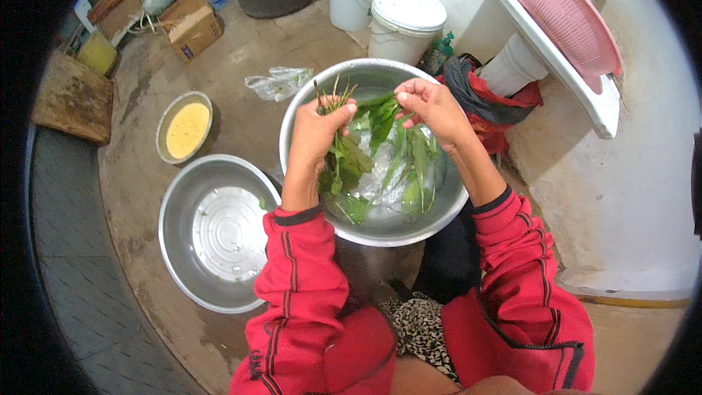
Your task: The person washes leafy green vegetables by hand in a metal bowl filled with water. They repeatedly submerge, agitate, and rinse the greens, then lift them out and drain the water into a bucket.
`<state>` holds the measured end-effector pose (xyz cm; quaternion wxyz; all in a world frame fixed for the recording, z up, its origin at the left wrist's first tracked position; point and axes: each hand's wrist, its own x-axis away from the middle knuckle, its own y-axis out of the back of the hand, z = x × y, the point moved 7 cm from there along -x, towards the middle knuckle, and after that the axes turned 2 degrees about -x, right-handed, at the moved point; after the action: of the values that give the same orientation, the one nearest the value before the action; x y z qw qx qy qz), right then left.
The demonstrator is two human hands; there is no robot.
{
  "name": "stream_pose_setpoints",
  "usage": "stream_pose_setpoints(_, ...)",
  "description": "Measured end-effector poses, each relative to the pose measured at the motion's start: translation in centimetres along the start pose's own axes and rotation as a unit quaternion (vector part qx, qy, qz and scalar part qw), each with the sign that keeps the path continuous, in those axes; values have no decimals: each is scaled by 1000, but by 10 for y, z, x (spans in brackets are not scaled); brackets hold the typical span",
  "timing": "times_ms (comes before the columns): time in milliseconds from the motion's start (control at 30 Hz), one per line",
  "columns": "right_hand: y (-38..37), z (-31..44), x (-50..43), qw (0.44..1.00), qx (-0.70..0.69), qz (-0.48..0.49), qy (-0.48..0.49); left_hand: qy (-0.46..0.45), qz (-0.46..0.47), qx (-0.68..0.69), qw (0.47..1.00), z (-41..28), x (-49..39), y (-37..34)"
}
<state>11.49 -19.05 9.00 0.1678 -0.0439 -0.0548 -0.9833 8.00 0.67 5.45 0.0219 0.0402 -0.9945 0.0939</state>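
A large metal basin (455, 203) stands before me, with water and loose green leaves (422, 170) in it. Over its left side, my left hand (328, 120) grips a bunch of leafy greens (348, 159); the stem ends stick up past the thumb and the leaves hang down. My right hand (425, 107) is above the basin's far right part, pinching a green leaf (383, 123) between thumb and fingertips. That leaf stretches toward the left hand; whether it is still joined to the bunch I cannot tell.
A second metal basin (227, 230) with leaf scraps sits at left, below a bowl of yellow contents (187, 130). Clear plastic bags (278, 83) lie beyond the large basin. Two lidded white buckets (408, 16) stand behind; at right, a pink colander (570, 16) rests on a white sink (598, 104).
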Motion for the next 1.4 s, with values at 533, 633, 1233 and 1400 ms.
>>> stream_pose_setpoints(533,-22,-3,-6,994,-101,2,31,12,38,-4,999,8,2,0)
stream_pose_setpoints(633,-18,0,-5,995,-90,2,38,-7,21,29,999,4,0,3)
stream_pose_setpoints(1233,-47,46,14,855,458,157,188,-22,-21,36,999,-1,-4,16)
stream_pose_setpoints(1400,-84,69,21,816,461,241,253,-23,-4,32,999,1,-4,15)
